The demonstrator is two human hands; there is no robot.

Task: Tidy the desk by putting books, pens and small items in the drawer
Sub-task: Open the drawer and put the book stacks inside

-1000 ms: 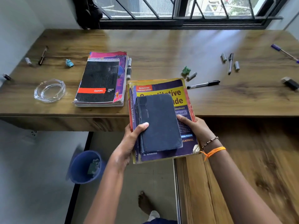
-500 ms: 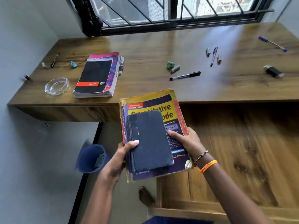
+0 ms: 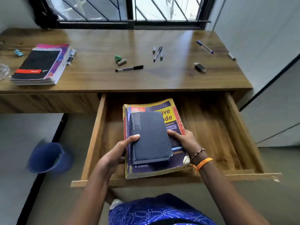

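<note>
Both hands hold a stack of two books over the open drawer point(image 3: 211, 127). The left hand point(image 3: 113, 157) grips the stack's left edge, its thumb lying across the cover of the small dark blue book point(image 3: 150, 137) on top. The right hand point(image 3: 185, 140) grips the right edge, its thumb pressing on the cover of the large yellow and purple textbook point(image 3: 172, 117) underneath. Whether the textbook touches the drawer's floor cannot be told.

On the wooden counter point(image 3: 162, 82) behind the drawer, a pile of notebooks point(image 3: 40, 65) lies at the left, with a small teal item point(image 3: 18, 52) beside it. Near the middle sit a green crumpled item point(image 3: 118, 58), a small grey cylinder point(image 3: 122, 62) touching it, and a black marker point(image 3: 129, 68). Further back lies a pen point(image 3: 157, 53) between two small caps. To the right are a black and silver block point(image 3: 200, 67) and a blue pen point(image 3: 204, 47). A blue bin point(image 3: 48, 158) stands on the floor to the left of the drawer.
</note>
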